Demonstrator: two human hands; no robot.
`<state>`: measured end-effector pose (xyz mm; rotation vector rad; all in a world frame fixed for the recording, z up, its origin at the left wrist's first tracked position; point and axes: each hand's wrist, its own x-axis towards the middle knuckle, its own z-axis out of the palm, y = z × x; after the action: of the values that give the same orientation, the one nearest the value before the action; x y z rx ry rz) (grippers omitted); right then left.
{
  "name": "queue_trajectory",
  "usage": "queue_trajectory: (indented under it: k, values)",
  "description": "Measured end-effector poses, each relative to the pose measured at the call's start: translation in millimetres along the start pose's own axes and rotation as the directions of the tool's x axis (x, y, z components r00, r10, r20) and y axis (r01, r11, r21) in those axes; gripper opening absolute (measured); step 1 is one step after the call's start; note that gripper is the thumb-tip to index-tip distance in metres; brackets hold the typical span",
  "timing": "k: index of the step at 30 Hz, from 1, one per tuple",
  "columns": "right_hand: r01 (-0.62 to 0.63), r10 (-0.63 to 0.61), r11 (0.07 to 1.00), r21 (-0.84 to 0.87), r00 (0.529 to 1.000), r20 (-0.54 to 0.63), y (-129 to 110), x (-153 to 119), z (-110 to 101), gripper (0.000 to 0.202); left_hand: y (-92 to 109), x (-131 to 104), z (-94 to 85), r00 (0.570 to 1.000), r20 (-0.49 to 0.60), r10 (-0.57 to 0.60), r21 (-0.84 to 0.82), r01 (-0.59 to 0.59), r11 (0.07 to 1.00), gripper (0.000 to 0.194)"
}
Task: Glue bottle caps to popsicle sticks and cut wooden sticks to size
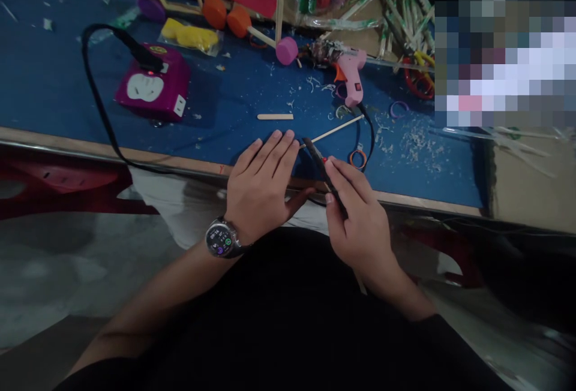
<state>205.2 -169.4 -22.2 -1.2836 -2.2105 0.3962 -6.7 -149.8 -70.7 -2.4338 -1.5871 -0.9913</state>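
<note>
Head view, cutter (321,164) in right hand (360,214), stick (337,129) ahead

Free gap btwn purple box (177,76) & short stick (275,117), long stick (339,128), glue gun (354,76) + cord (373,134) blocking R

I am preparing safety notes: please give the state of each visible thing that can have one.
Left hand, open, palm down
Right hand, closed around the dark tool
Watch, screen lit
Purple power box, red light on
Black plug, inserted
Glue gun, on its side, heat unclear
Short stick, lying flat
Scissors, open or shut unclear
</note>
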Motion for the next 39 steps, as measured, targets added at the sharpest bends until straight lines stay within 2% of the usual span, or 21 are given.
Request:
queue_trajectory:
  k: [9,22,31,39]
  values:
    - [-0.04,0.039,0.999,-0.036,0.998,-0.048,0.4,2.9,0.8,0.057,-0.7,-0.4,0.2,1.0,-0.01,0.018,0.036,-0.018,0.999,0.081]
    - [-0.015,0.017,1.0,0.017,0.995,-0.097,3.1,0.6,8.0,0.057,-0.8,0.0,-1.1,0.999,0.041,-0.035,-0.048,0.037,0.998,0.078]
    - [-0.022,0.024,0.999,0.044,0.999,-0.047,-0.6,-1.7,10.8,0.057,0.5,0.3,-0.8,1.0,0.003,-0.009,0.002,0.009,1.0,0.079]
    - [-0.028,0.028,1.0,0.007,0.999,-0.047,0.2,-1.5,9.7,0.06,-0.5,-0.3,-1.8,0.997,0.059,-0.046,-0.044,0.049,0.998,0.083]
